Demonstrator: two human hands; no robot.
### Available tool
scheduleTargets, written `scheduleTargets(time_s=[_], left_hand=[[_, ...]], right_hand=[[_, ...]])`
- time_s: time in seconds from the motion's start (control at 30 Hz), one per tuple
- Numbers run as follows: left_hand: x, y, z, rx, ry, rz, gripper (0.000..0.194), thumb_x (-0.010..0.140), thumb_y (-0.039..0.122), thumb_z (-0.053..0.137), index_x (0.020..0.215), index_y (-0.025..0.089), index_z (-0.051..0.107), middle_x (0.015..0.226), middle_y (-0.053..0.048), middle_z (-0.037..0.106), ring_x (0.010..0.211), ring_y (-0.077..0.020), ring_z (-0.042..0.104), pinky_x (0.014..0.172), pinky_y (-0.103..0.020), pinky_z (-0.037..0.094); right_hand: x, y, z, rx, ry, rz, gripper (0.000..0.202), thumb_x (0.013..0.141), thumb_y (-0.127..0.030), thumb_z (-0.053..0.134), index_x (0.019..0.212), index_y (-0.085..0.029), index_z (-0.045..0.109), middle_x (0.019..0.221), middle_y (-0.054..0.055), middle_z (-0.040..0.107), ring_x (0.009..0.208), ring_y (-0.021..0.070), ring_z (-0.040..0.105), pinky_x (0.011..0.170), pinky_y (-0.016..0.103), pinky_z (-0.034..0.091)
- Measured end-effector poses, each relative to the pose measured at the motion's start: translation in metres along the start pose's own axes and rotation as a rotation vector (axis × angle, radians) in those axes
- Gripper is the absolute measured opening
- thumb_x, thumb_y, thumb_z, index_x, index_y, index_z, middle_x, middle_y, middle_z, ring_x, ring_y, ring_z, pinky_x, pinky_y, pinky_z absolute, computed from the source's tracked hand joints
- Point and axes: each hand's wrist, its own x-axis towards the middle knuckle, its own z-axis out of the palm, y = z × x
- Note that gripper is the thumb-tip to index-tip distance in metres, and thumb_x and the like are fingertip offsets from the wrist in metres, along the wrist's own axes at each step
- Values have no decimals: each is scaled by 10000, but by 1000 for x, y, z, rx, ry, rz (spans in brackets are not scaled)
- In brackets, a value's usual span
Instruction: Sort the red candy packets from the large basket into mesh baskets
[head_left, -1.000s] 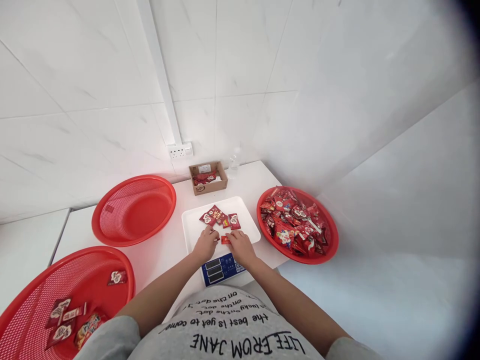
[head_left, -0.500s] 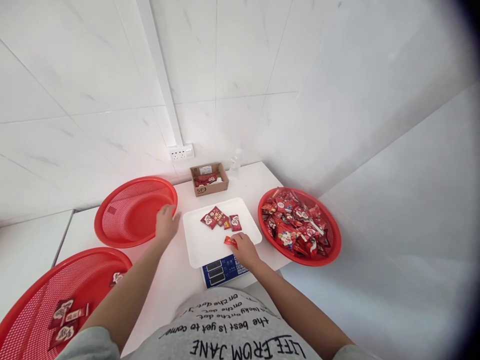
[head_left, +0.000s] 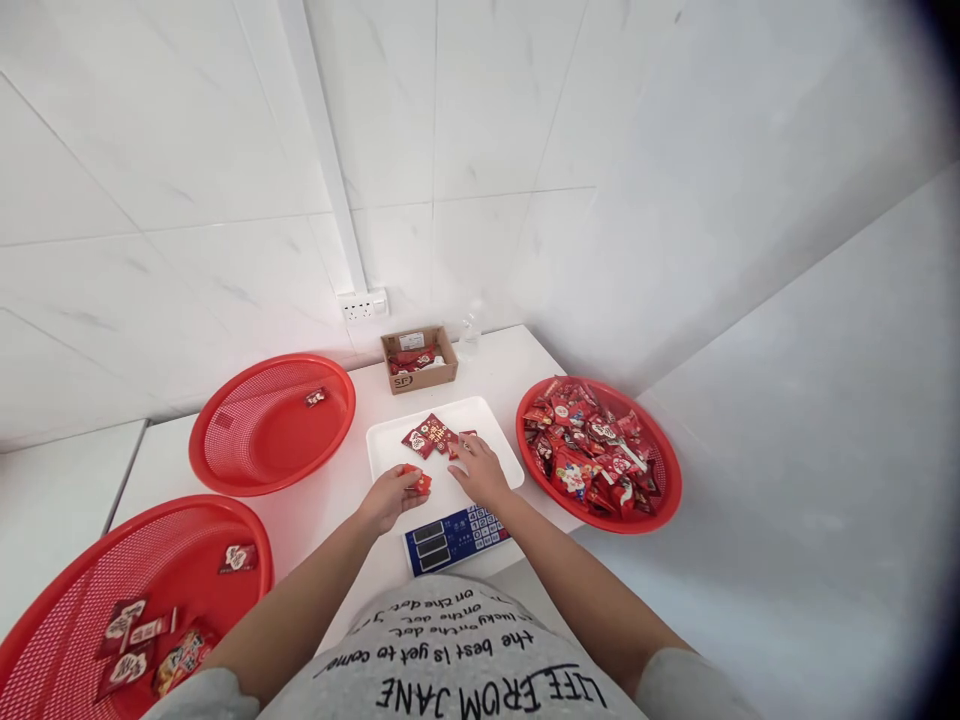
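My left hand (head_left: 388, 497) is closed on a small bright-red packet (head_left: 418, 482) above the near left part of the white tray (head_left: 384, 452). My right hand (head_left: 482, 470) reaches over the tray's right side. Its fingers are apart, with the tips at the small dark-red snack packets (head_left: 426, 436) lying there; they partly cover the rightmost packet. Under the tray is a scale with a blue keypad panel (head_left: 456, 538).
At right stands a red basket (head_left: 679, 470) heaped with packets. Two more red baskets stand at left: the far one (head_left: 214, 420) holds one packet, the near one (head_left: 75, 560) several. A cardboard box (head_left: 424, 378) and a clear plastic bottle (head_left: 471, 325) stand behind the tray.
My left hand has moved from the far left basket to the tray, and a small packet now shows in that basket. The bright-red packet has passed from my right hand to my left.
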Motion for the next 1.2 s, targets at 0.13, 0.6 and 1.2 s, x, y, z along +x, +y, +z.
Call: scheduleTargets(time_s=[0.13, 0.6, 1.2], left_hand=[[-5, -2, 0, -31, 15, -51, 135, 743, 123, 607, 793, 168, 489, 678, -27, 632, 619, -122, 627, 648, -252, 512], [-1, -12, 19, -243, -236, -203, 328, 823, 451, 530, 876, 132, 587, 747, -61, 652, 675, -150, 626, 710, -308, 526], [0, -11, 9, -401, -105, -78, 163, 773, 17, 557, 864, 152, 552, 764, -33, 648, 659, -117, 641, 668, -230, 527]], right_hand=[[2, 3, 3, -126, -59, -9, 297, 790, -220, 554, 1086, -228, 581, 1238, 86, 515, 1194, 264, 371, 937, 419, 333], [-15, -38, 3, 597, 60, 52, 119, 766, -217, 489, 839, -203, 583, 808, 10, 619, 750, 154, 567, 720, 296, 455], [-14, -55, -1, 788, -163, -29, 295, 704, -96, 393, 936, -211, 534, 797, -16, 595, 779, 133, 578, 757, 294, 475]])
